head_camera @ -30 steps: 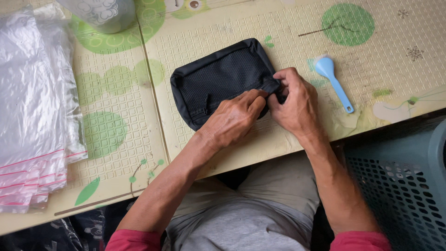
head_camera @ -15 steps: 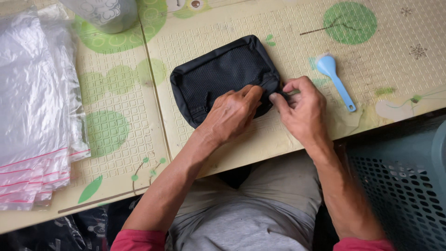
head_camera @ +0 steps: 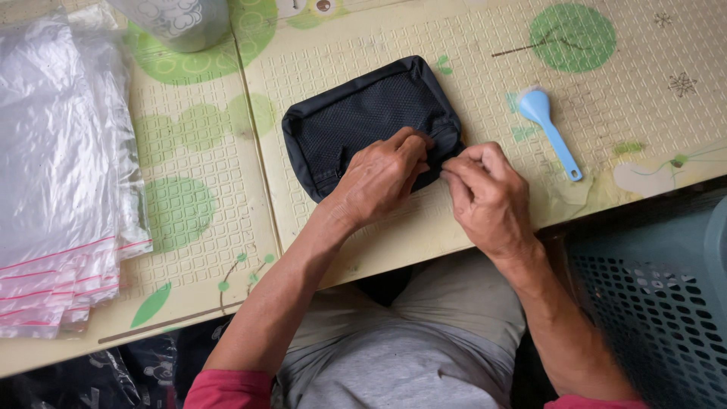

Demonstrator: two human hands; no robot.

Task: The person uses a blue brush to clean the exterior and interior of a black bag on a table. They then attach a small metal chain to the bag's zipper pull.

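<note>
A black mesh-fronted pouch [head_camera: 356, 113] lies on the cream and green patterned mat [head_camera: 424, 220] in front of me. My left hand [head_camera: 379, 178] rests on the pouch's near right part, fingers curled and pressing the fabric down. My right hand [head_camera: 488, 197] is just right of it, thumb and fingers pinched together at the pouch's near right corner on a small part that I cannot make out, probably the zip pull. The two hands nearly touch at that corner.
A stack of clear zip bags with pink strips [head_camera: 60, 174] lies at the left. A light blue plastic spoon [head_camera: 549, 129] lies right of the pouch. A grey patterned container [head_camera: 178, 19] stands at the top. A teal perforated basket [head_camera: 659, 303] sits at the lower right.
Both hands have slid a little along the pouch's near edge; the right hand's pinch has moved off the pouch's corner toward me. The pouch has stayed in place.
</note>
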